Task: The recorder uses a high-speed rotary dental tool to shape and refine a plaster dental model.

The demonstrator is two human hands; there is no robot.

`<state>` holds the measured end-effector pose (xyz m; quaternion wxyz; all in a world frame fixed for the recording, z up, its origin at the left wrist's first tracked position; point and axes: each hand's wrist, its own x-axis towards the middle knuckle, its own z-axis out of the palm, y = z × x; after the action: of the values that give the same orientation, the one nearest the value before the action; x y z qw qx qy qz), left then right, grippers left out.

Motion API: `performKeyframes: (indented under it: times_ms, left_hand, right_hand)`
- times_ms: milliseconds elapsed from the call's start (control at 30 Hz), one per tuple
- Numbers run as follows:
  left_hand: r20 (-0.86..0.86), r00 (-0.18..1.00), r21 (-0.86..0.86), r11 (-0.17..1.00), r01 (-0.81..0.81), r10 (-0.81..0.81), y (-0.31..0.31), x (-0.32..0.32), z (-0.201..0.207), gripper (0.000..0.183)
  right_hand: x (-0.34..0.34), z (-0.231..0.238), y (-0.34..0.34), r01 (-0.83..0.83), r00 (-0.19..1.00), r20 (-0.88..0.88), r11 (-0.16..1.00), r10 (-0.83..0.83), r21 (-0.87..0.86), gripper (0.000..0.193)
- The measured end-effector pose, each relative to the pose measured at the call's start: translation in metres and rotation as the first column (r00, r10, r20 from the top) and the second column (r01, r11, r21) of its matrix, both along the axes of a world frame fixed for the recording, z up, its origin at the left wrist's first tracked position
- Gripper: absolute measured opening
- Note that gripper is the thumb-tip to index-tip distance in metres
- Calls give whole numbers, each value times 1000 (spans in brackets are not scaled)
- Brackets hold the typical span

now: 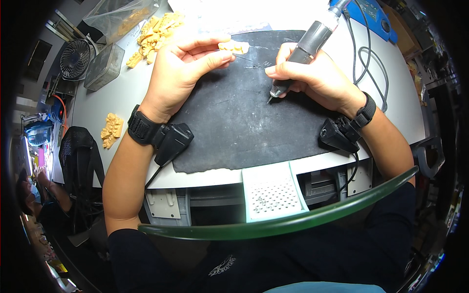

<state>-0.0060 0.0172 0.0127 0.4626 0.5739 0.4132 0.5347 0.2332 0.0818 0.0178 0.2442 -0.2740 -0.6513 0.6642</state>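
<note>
My left hand [178, 71] pinches a small pale-yellow knobbly piece [235, 47], tooth-like in shape, between thumb and fingers, over the far part of a black mat [234, 122]. In my right hand [325, 78] is a rotary grinder handpiece [309, 43], dark and cylindrical, gripped like a pen. Its thin bit points down toward the mat, apart from the piece. Dark straps with black boxes circle both wrists. Similar yellow pieces [159, 36] lie heaped beyond my left hand, and another yellow piece [112, 130] rests left of my left forearm.
A metal box [104, 67] and a small black fan [75, 58] stand at the far left, by a clear plastic bag [115, 19]. A blue device [373, 17] with cables is at the far right. A perforated white tray [273, 195] juts from the near table edge, behind a green-edged transparent shield [283, 224].
</note>
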Motion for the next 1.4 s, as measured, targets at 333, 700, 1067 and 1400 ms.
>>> performKeyframes:
  times_ms: [333,700,1067,1400]
  left_hand:
    - [36,999,34,999,-3,2,-1,-1,-2,24]
    - [-71,991,130,984,125,-116,-11,9,10,31]
    - [-76,988,116,983,140,-131,-18,12,8,30]
    - [-28,986,155,974,165,-163,-21,15,7,32]
  right_hand:
    - [4,5,-1,-24,982,-186,999,16,-41,15]
    - [2,47,-21,147,902,-429,970,-51,192,23]
    - [-9,4,-8,193,739,-648,865,182,463,21]
    - [1,24,-19,212,872,-483,832,76,513,12]
